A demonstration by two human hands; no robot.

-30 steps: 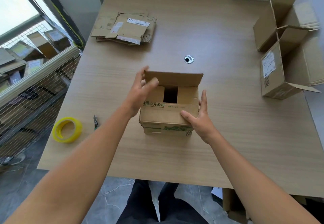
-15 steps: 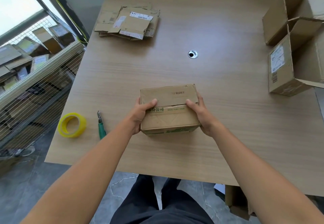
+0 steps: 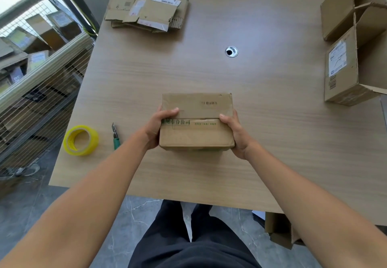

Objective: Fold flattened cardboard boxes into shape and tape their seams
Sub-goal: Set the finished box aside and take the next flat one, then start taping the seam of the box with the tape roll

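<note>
near the front edge of the pale wood-grain table (image 3: 272, 142), a small closed brown cardboard box (image 3: 196, 129) is sitting between the person's two hands. most of the left hand (image 3: 156, 128) is lying out of sight against the box's left wall, with only the thumb showing as it curls over the top edge by the seam. the right hand (image 3: 234, 133) is clasping the right wall in the same way, its thumb hooking onto the top and its fingers partly hidden down the side. whether the box's underside is resting on the table or hanging just above it is hard to tell.

the two top flaps are meeting in a seam running left to right across the middle. green printed characters are running along the near flap beside the seam, partly covered by the left thumb, and fainter print on the far flap is too blurred to read. whether tape is crossing the seam cannot be told. the corners are looking worn and rounded.

left of the box and well apart from it, a yellow roll of tape (image 3: 80, 140) is lying beside a green-handled utility knife (image 3: 115, 136). a stack of flattened cardboard boxes (image 3: 148, 11) is lying at the far left, and open-flapped brown cartons (image 3: 343, 68) are being cut off by the right edge.
</note>
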